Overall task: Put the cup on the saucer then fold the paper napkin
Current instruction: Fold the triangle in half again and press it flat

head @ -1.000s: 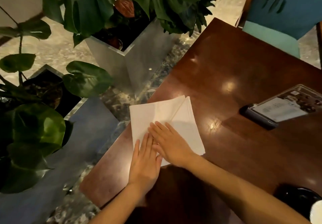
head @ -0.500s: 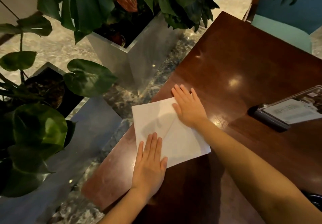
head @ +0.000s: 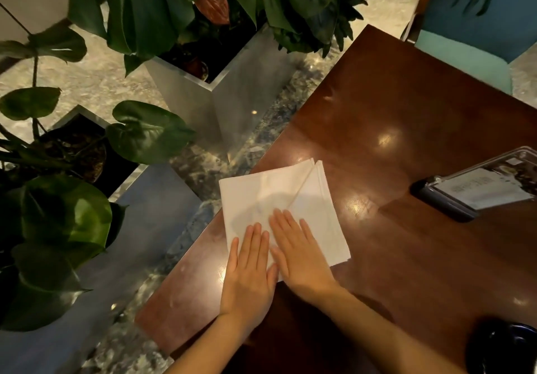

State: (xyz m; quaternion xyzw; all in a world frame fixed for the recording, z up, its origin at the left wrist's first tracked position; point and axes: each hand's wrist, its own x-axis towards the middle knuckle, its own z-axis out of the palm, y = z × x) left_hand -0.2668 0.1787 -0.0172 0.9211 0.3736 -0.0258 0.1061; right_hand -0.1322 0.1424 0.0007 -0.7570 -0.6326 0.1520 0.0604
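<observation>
A white paper napkin [head: 276, 196] lies on the dark wooden table [head: 406, 129] near its left edge, with a diagonal fold line running across it. My left hand [head: 250, 274] rests flat on the napkin's near left corner, fingers together. My right hand [head: 299, 251] lies flat beside it on the near part of the napkin, touching the left hand. Neither hand grips anything. A dark round object [head: 502, 347], possibly the saucer, shows at the bottom right corner; the cup is not in view.
A clear-covered menu stand on a black base [head: 476, 190] sits at the table's right. Metal planters [head: 220, 88] with large green leaves stand left of the table on the stone floor. A teal chair [head: 470, 27] stands at the far end.
My right hand has slid back from the napkin's far corner to the near part, ending next to my left hand. The left hand stayed pressed on the napkin.
</observation>
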